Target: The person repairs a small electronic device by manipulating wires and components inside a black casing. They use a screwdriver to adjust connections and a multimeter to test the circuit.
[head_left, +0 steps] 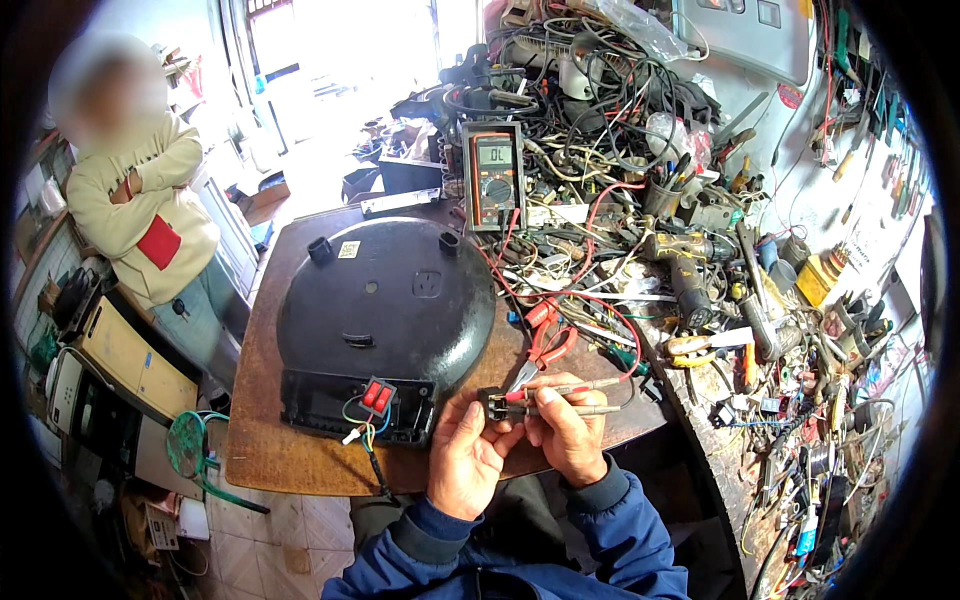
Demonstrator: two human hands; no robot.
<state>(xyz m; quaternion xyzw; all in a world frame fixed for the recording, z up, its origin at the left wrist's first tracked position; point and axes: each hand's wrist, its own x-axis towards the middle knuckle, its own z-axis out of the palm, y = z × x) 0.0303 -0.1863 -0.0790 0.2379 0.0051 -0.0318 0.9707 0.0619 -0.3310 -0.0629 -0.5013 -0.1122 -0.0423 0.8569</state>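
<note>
My left hand [466,462] pinches a small black part [492,403] at the table's front edge; its exact kind is hard to make out. In my right hand [570,430] are two multimeter probes [590,409], held side by side with their tips at the black part. Whether both tips touch metal there is hidden by my fingers. Red-handled pliers [550,350] lie just beyond my hands. To the left rests a round black appliance housing [385,290], its underside up. Two red rocker switches [377,395] with loose wires sit at its near edge.
The multimeter [494,180] stands at the table's [262,400] far right, its red lead running to my hands. Tangled cables [600,90], a cordless drill [685,275] and loose tools crowd the right-hand bench. A person [140,210] stands at far left, near a green stool [187,444].
</note>
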